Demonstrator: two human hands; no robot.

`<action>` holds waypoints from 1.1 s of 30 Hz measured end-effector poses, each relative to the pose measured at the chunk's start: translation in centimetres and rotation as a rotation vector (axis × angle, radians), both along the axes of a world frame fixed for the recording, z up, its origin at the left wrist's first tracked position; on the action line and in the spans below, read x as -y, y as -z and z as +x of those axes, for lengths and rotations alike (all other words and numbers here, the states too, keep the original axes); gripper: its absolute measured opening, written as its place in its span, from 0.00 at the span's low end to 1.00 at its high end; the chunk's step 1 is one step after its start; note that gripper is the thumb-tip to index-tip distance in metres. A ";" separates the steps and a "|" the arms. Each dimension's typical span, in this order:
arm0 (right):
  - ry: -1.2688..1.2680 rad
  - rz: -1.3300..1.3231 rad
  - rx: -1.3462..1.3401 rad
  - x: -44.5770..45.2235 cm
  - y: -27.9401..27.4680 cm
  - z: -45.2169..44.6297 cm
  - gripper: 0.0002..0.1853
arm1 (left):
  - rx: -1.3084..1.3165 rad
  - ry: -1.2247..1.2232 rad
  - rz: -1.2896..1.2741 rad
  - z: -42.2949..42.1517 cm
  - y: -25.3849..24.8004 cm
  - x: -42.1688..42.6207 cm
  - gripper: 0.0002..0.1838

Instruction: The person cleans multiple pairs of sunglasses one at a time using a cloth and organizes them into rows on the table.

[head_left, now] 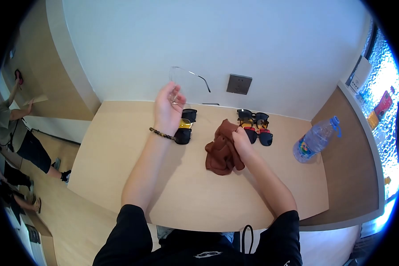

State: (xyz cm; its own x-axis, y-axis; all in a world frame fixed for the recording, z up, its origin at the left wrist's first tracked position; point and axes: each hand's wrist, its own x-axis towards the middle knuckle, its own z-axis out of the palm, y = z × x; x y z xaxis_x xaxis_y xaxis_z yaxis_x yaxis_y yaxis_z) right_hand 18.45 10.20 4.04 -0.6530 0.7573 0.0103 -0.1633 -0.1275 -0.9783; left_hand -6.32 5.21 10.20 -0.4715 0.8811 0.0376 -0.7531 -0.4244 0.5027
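One capped bottle (314, 141), contents unclear, stands rightward of the fingers of the right hand (242, 141), clamped on brown cloth (224, 154); the raised left hand (168, 110) pinches glasses (195, 74) between its fingers.

I count one pair of clear glasses (198, 76), one brown cloth (221, 154) and, near the right edge of my desk (106, 150), one bottle (312, 141). Toward the far edge I see three tinted pairs (183, 135), and right of them at least three other pairs (266, 139).
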 end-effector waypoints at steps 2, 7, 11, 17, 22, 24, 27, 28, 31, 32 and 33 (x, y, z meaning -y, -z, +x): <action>-0.025 -0.027 -0.079 0.8 0.5 -0.9 0.13 | -0.033 -0.058 -0.037 2.0 -0.5 0.4 0.09; 0.183 0.046 -0.163 1.0 -0.1 -1.0 0.16 | -0.448 0.276 -0.027 7.2 0.2 0.7 0.14; 0.200 0.007 -0.199 2.0 -2.0 -0.9 0.17 | -0.808 0.279 0.078 8.1 1.0 0.6 0.18; 0.289 0.069 -0.124 1.9 -1.5 -0.9 0.18 | -0.970 0.240 0.087 7.4 -0.1 1.6 0.18; 0.293 0.031 -0.423 -0.9 -1.5 0.2 0.17 | -0.664 0.368 -0.015 5.9 -1.2 1.8 0.18; 0.226 0.024 -0.453 -0.9 -2.2 1.0 0.17 | -0.642 0.410 -0.010 5.5 -1.5 2.0 0.17; 0.252 -0.056 -0.522 -0.9 -3.0 1.3 0.17 | -0.600 0.510 -0.014 5.2 -1.7 2.1 0.17; 0.345 -0.129 -0.561 -1.0 -3.1 1.4 0.17 | -0.570 0.585 -0.003 4.9 -1.6 1.8 0.17; 0.445 -0.192 -0.593 -1.1 -4.1 2.0 0.17 | -0.520 0.663 0.022 4.5 -1.0 1.4 0.18; 0.488 -0.180 -0.583 -1.8 -3.3 2.1 0.18 | -0.504 0.665 0.036 4.4 -0.8 1.3 0.18; 0.486 -0.179 -0.583 -1.9 -3.1 2.1 0.18 | -0.505 0.663 0.038 4.4 -0.8 1.3 0.18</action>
State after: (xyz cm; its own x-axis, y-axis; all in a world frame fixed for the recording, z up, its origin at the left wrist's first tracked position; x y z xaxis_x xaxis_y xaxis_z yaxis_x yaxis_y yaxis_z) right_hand 20.57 12.07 7.13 -0.1735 0.9797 0.1009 -0.7231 -0.0572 -0.6884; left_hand -1.93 3.89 11.02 0.2264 0.9639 0.1402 -0.5406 0.0046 0.8413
